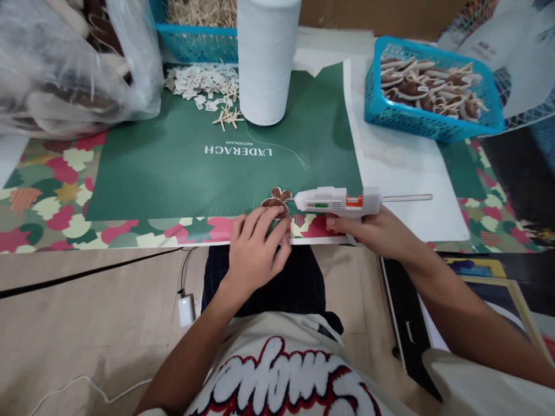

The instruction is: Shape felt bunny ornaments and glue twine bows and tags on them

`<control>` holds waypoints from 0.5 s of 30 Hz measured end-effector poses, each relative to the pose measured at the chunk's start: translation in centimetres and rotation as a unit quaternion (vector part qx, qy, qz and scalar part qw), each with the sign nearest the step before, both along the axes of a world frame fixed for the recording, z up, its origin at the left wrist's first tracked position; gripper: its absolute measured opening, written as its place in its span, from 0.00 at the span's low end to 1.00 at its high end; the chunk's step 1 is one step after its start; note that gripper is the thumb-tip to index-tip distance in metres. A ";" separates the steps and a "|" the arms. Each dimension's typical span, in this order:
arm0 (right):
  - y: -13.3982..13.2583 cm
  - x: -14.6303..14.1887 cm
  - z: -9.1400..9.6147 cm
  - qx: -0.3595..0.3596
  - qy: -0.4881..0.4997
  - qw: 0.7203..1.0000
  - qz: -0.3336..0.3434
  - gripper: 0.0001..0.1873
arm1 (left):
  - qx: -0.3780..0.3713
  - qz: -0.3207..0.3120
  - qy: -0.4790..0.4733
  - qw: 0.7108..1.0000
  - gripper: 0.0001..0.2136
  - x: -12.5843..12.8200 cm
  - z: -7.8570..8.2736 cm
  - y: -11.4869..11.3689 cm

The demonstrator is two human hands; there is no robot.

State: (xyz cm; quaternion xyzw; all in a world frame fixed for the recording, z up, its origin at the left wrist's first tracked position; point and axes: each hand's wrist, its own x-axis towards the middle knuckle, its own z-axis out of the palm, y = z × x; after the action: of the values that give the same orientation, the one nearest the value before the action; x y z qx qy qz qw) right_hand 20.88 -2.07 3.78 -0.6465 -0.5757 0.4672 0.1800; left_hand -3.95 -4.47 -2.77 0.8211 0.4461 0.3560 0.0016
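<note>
The left hand (pixel 260 237) grasps a brown piece with pale edges (pixel 276 202) at its near side, the fingers bent over it; the grip beneath is hidden. The piece is located at the near edge of the table, over the lower border of a green printed sheet (pixel 173 173). The right hand (pixel 384 231) grasps a white glue gun (pixel 325 200), thumb extended below the body; the remaining fingers are largely concealed. The gun lies level, nozzle directed left at the piece's upper right part; contact between tip and piece cannot be confirmed. A clear glue stick (pixel 410 197) projects from the rear of the gun. A large white thread spool (pixel 266 63) stands upright at the far side of the sheet, with small bows (pixel 228 117) and a heap of white tags (pixel 202 81) to its left. A blue basket (pixel 429 124) at the far right contains finished-looking brown pieces (pixel 427 86).
</note>
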 end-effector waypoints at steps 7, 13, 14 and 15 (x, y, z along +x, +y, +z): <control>-0.7 0.3 -0.1 0.010 -0.002 1.000 0.010 0.20 | -0.004 -0.001 0.002 1.000 0.13 -0.1 0.2 0.0; -1.5 0.5 -0.3 0.019 0.033 0.999 -0.026 0.21 | -0.013 -0.010 -0.011 1.000 0.13 -0.3 0.4 0.0; -1.6 0.5 -0.4 0.015 0.040 0.999 -0.029 0.22 | -0.014 -0.010 -0.013 1.000 0.13 -0.3 0.4 0.0; -1.7 0.4 -0.4 0.010 0.045 0.998 -0.031 0.22 | -0.013 -0.011 -0.015 1.000 0.13 -0.3 0.4 0.1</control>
State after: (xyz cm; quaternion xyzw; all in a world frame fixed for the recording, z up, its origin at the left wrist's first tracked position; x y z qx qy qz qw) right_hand 21.32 -3.76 3.33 -0.6409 -0.5512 0.4838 0.2266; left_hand -4.21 -4.41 -2.34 0.8204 0.4417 0.3624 0.0229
